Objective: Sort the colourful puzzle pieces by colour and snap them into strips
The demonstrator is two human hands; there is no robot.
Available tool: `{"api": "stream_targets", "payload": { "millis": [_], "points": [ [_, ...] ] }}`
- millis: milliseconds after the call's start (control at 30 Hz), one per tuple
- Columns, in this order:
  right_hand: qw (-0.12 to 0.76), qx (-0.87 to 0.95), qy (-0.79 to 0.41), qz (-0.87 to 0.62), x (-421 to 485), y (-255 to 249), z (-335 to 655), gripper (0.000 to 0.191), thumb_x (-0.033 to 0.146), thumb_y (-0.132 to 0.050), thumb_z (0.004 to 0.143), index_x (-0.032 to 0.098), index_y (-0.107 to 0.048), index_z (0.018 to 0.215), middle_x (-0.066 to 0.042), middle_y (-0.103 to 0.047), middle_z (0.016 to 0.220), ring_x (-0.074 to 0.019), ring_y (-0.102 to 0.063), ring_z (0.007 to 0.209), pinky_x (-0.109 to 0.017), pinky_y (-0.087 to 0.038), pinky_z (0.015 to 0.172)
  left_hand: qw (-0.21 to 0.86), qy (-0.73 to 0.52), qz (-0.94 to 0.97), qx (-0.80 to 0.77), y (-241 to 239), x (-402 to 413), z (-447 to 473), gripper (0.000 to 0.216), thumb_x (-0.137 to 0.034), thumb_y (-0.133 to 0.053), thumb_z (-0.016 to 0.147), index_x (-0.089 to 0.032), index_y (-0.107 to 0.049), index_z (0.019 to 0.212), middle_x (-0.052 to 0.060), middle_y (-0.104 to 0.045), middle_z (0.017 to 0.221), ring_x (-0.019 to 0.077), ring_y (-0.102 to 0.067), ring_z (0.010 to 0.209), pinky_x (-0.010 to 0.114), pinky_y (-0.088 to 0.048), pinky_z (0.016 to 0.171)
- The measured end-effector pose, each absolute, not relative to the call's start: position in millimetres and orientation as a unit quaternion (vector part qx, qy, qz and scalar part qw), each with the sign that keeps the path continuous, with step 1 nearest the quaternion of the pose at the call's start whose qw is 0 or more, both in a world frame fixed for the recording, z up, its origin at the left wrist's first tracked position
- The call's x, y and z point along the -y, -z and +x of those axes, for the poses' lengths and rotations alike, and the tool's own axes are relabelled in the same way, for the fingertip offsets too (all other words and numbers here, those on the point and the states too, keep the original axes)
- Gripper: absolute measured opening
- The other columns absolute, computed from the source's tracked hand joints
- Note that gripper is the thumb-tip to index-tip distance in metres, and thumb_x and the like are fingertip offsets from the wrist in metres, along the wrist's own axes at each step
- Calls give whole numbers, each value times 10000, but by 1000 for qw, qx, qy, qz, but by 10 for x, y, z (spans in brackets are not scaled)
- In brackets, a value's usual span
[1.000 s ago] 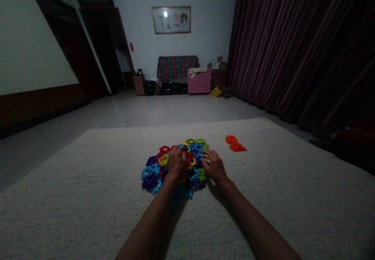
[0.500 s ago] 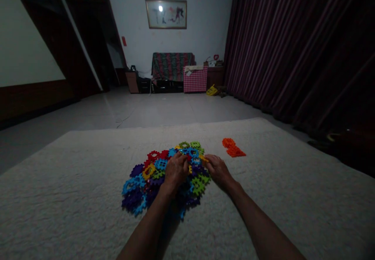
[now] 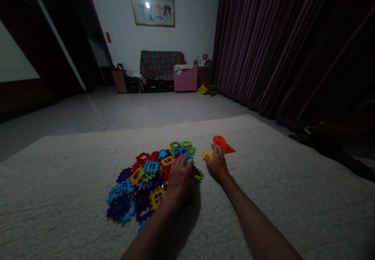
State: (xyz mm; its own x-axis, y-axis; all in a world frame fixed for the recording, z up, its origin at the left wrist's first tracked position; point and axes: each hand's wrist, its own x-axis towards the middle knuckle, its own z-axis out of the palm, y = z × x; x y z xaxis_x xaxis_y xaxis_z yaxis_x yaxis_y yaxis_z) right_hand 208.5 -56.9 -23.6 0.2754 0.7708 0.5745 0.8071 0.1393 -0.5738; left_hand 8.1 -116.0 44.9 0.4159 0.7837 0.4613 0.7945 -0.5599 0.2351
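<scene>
A heap of toothed plastic building tiles (image 3: 151, 167) in blue, purple, red, yellow and green lies on the pale mat. My left hand (image 3: 181, 177) rests over the heap's right side, its fingers curled down and close together; what is under them is hidden. To the right of the heap, my right hand (image 3: 217, 165) has a yellow toothed tile (image 3: 207, 155) between thumb and fingers, low over the mat. Just beyond that hand is a small group of orange tiles (image 3: 223, 144), apart from the heap.
The thick pale mat (image 3: 73, 182) covers the near floor. Past its edge runs grey tiled floor (image 3: 152, 107) with a thin cable (image 3: 109, 123). A cloth-draped cabinet (image 3: 161, 66) stands against the far wall, and a dark purple curtain (image 3: 258, 49) hangs on the right.
My right hand has carried the yellow tile away from the heap, towards the orange tiles. My left hand has shifted a little over the heap. The camera view has turned slightly right.
</scene>
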Motion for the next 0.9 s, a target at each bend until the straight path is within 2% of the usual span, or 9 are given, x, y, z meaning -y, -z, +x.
{"api": "stream_targets", "payload": {
  "millis": [167,333,500,733,900],
  "points": [
    [410,638,71,-648,576,298,2041,497,377,-607,834,123,-572,1260,-181,-596,1202,-326,-540,1142,-505,-460,1015,-4,237,-861,451,-403,1233,136,175,-218,-535,912,-217,-688,997,127,-633,1189,307,-520,1182,496,-429,1000],
    [358,681,82,-633,592,293,2035,295,295,-596,837,153,-635,1092,-136,-645,1040,-296,-554,1046,-468,-440,1002,-9,205,-872,444,-350,1284,164,202,-318,-603,886,-222,-686,1042,125,-607,1211,324,-490,1205,531,-381,1045],
    [358,692,61,-624,722,197,2163,282,246,-578,801,167,-644,1063,-116,-659,1043,-280,-564,1027,-429,-450,978,-4,186,-876,445,-310,1297,193,183,-276,-558,904,-210,-689,1013,125,-622,1137,306,-526,1135,538,-347,1068],
    [350,690,93,-627,1054,190,2922,346,248,-557,780,169,-664,1100,-144,-684,1139,-299,-600,1084,-472,-463,997,-4,184,-877,444,-234,1265,196,221,-185,-504,897,-197,-702,992,143,-634,1114,310,-538,1095,514,-375,1013],
    [339,677,101,-645,1084,291,3091,334,207,-533,757,175,-683,1054,-151,-684,1181,-297,-613,1108,-470,-474,1018,-10,187,-868,459,-213,1257,213,275,-100,-477,869,-206,-718,948,137,-646,1114,308,-539,1126,521,-355,1047]
  ]
}}
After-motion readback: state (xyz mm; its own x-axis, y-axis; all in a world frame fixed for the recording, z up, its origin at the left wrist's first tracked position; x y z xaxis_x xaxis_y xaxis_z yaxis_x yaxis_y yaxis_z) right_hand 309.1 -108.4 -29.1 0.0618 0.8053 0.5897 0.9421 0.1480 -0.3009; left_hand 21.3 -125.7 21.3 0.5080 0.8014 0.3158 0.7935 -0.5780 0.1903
